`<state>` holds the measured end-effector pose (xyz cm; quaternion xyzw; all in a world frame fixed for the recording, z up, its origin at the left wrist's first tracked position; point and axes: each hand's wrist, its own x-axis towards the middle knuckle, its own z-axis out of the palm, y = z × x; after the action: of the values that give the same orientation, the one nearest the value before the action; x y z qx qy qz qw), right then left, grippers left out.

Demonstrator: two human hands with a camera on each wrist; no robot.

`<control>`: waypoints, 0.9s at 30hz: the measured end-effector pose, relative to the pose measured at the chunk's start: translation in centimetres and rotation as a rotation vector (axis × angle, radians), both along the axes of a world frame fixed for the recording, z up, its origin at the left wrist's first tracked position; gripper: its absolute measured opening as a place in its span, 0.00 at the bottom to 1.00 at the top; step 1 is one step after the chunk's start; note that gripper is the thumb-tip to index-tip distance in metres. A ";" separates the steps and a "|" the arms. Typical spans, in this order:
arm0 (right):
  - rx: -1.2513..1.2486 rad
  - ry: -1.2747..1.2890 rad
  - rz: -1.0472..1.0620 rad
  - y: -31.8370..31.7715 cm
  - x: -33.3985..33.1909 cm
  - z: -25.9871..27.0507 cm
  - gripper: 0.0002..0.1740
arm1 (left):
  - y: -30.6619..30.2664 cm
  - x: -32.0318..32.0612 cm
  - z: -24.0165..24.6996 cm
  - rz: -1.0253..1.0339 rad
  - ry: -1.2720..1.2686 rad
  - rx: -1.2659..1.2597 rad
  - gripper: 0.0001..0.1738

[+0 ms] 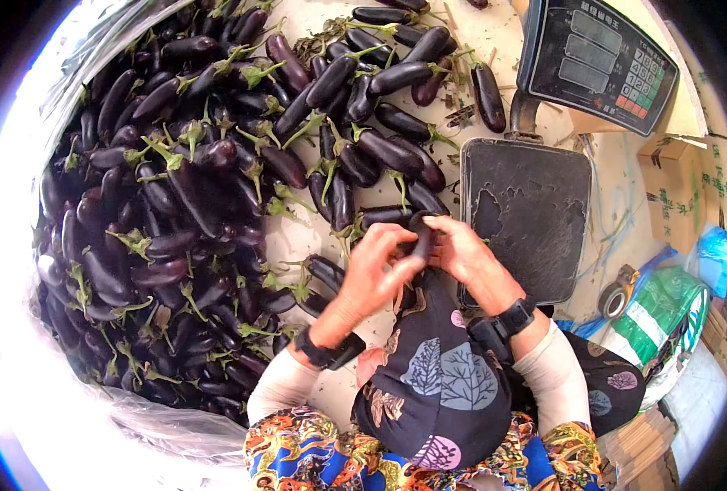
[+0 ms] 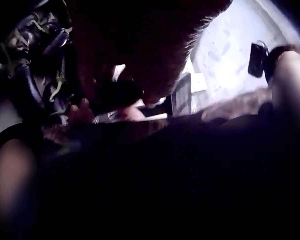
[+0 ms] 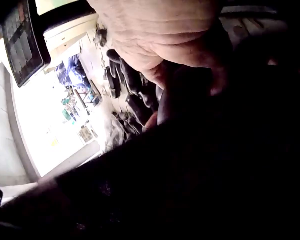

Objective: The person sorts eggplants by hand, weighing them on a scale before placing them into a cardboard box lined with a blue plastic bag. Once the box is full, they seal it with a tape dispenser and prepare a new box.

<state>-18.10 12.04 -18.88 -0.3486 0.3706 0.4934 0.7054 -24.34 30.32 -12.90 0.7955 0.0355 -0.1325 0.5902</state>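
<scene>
Both hands meet in front of the person's dark leaf-patterned cap (image 1: 441, 376) in the head view. Between them is a dark purple eggplant (image 1: 422, 237), partly covered by fingers. The left hand (image 1: 380, 266) grips it from the left with thumb and fingers. From the other side, the right hand (image 1: 465, 252) holds it with curled fingers. In the right wrist view the right hand (image 3: 160, 30) covers most of the eggplant (image 3: 164, 107). Deep shadow hides much of the left hand (image 2: 135, 45) in the left wrist view. Loose eggplants (image 1: 388, 151) lie just beyond the fingers.
A large heap of eggplants (image 1: 167, 245) lies at the left inside clear plastic sheeting (image 1: 159, 442). Right of the hands stands a scale's black platform (image 1: 527, 217), its display (image 1: 596, 61) behind. Farther right are a tape roll (image 1: 617, 299), a green-white sack (image 1: 658, 315) and cardboard boxes (image 1: 674, 192).
</scene>
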 end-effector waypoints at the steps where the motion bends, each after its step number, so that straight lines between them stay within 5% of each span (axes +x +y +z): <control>1: 0.047 0.020 -0.033 -0.8 0.6 1.0 0.11 | 2.0 1.0 -1.3 -0.083 0.105 -0.048 0.22; 3: 0.161 -0.044 -0.024 -3.0 0.4 1.7 0.11 | 2.7 4.9 -2.1 0.040 -0.298 0.275 0.26; 4: 0.147 -0.064 0.019 -4.0 0.4 3.0 0.22 | 3.2 6.4 -3.0 -0.023 -0.401 0.479 0.29; 7: 0.305 -0.289 0.071 -5.1 1.1 5.8 0.33 | 4.5 10.8 -8.2 -0.270 -0.572 0.957 0.36; 11: 0.067 -0.403 0.025 -6.8 2.8 7.0 0.36 | 5.5 14.4 -8.6 -0.214 -0.583 0.680 0.28; 16: 0.037 -0.435 0.051 -7.1 2.6 5.1 0.32 | 2.6 12.6 -1.4 0.351 -0.106 0.201 0.31; 17: 0.066 -0.426 -0.002 -5.9 2.7 5.6 0.30 | 1.4 11.5 0.8 0.367 0.102 0.049 0.32; 19: 0.124 -0.404 -0.108 -3.7 2.5 6.3 0.27 | -0.4 8.2 -2.1 0.268 0.016 0.084 0.31; 21: 0.186 -0.317 -0.261 -3.5 1.5 4.5 0.29 | -2.5 5.0 -3.5 0.034 -0.352 0.278 0.28; 24: 0.220 -0.213 -0.402 -5.6 0.4 2.6 0.30 | -3.7 2.3 -1.9 -0.049 -0.034 0.134 0.29; 27: 0.384 -0.259 -0.347 -5.7 0.8 4.2 0.44 | -1.2 3.7 -5.0 0.098 -0.341 0.256 0.23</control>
<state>-17.29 6.33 -14.66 -0.2003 0.2315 0.3777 0.8739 -20.68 29.15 -17.90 0.8722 -0.0096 0.0383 0.4876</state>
